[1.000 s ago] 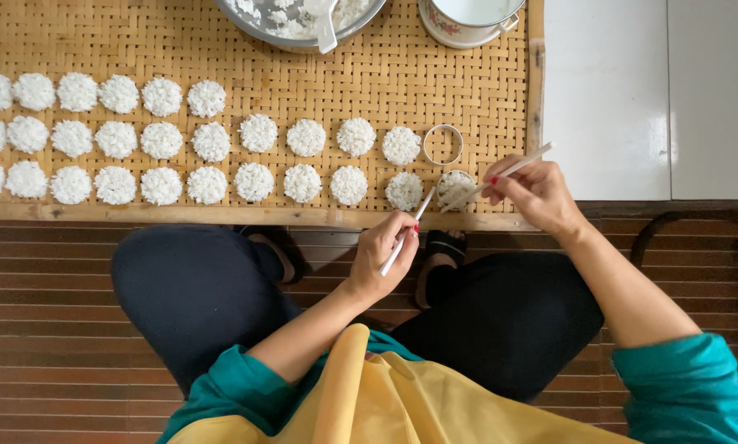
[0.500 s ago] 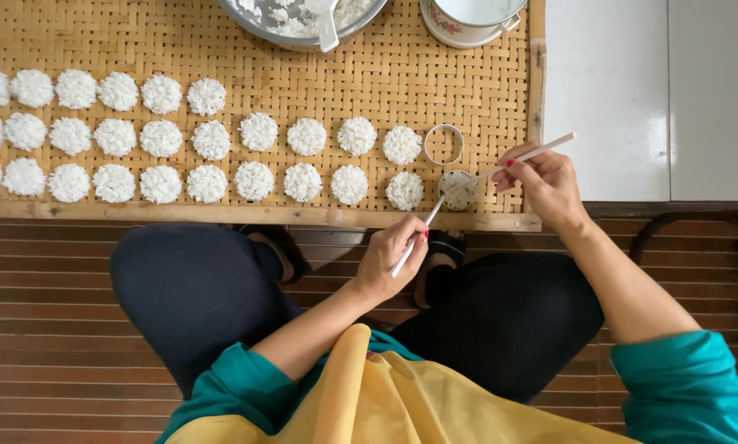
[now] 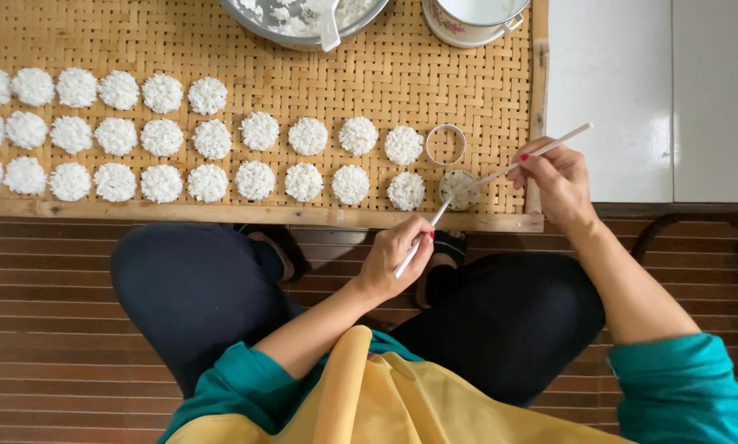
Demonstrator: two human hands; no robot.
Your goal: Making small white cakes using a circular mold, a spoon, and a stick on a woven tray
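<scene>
My left hand [image 3: 398, 253] grips a white stick [image 3: 426, 237] whose tip reaches a metal ring full of white rice [image 3: 458, 189] near the front edge of the woven bamboo tray [image 3: 385, 78]. My right hand [image 3: 558, 177] holds a second white stick [image 3: 541, 152] slanting down into the same ring. An empty metal ring [image 3: 445, 144] lies just behind it. Several round white rice cakes [image 3: 303, 181] sit in rows across the tray to the left.
A metal bowl of white rice with a spoon [image 3: 307, 16] and a white enamel pot [image 3: 476, 16] stand at the tray's far edge. A white surface [image 3: 648, 99] lies to the right. My crossed legs [image 3: 221, 288] rest on a brown slatted floor [image 3: 48, 329].
Both hands shifted slightly while working the sticks at the filled ring. The right hand's stick now tilts higher to the right.
</scene>
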